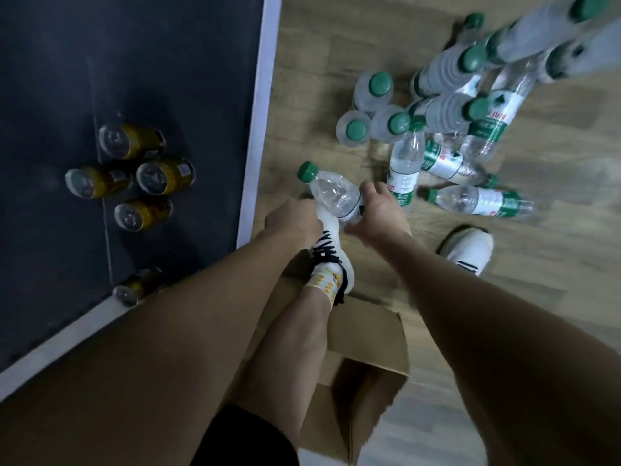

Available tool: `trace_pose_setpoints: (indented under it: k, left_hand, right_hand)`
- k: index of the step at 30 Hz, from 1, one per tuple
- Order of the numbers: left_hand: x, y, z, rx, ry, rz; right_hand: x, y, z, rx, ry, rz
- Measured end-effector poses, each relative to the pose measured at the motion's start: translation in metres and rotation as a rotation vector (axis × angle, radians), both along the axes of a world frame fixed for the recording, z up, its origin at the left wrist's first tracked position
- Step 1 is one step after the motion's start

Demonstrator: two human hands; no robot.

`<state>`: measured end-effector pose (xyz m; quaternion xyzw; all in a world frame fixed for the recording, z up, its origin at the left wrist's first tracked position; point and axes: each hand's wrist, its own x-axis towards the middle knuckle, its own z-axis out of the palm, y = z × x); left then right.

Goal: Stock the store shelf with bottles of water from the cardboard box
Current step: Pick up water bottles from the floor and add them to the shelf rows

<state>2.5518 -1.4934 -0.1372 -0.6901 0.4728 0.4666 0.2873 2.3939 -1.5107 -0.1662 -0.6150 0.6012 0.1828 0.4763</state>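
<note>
Wood-look floor beside dark shelf (50,79), both hands, left (295,220) and right (376,213), gripping clear green-capped water bottle (336,193) above brown cardboard box (366,358), mid-pickup, next probably lifting over to shelf.

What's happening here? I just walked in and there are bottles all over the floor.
A person is bending over and holding one water bottle with both hands, the left hand and right hand gripping its lower part. More green-capped bottles stand or lie scattered on the wooden floor. The cardboard box sits open by the person's feet. On the dark shelf to the left stand only yellow-labelled bottles.
</note>
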Motion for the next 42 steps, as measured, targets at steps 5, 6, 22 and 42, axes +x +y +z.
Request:
trace_pose_setpoints:
  k: [5, 6, 22, 42]
  left_hand:
    - [-0.019, -0.013, 0.097, -0.026, -0.005, 0.08]
    - [-0.022, -0.017, 0.12, -0.035, -0.004, 0.1]
    - [-0.063, -0.077, 0.582, -0.508, -0.216, 0.35]
    - [0.046, 0.02, 0.889, -0.963, -0.301, 0.648]
  right_hand:
    - [-0.018, -0.035, 0.111, -0.033, -0.09, -0.036]
    - [-0.022, -0.042, 0.136, -0.048, -0.096, -0.038]
    - [-0.054, -0.141, 0.592, -0.502, -0.43, 0.171]
    - [0.085, -0.109, 0.878, -0.738, -0.786, 0.539]
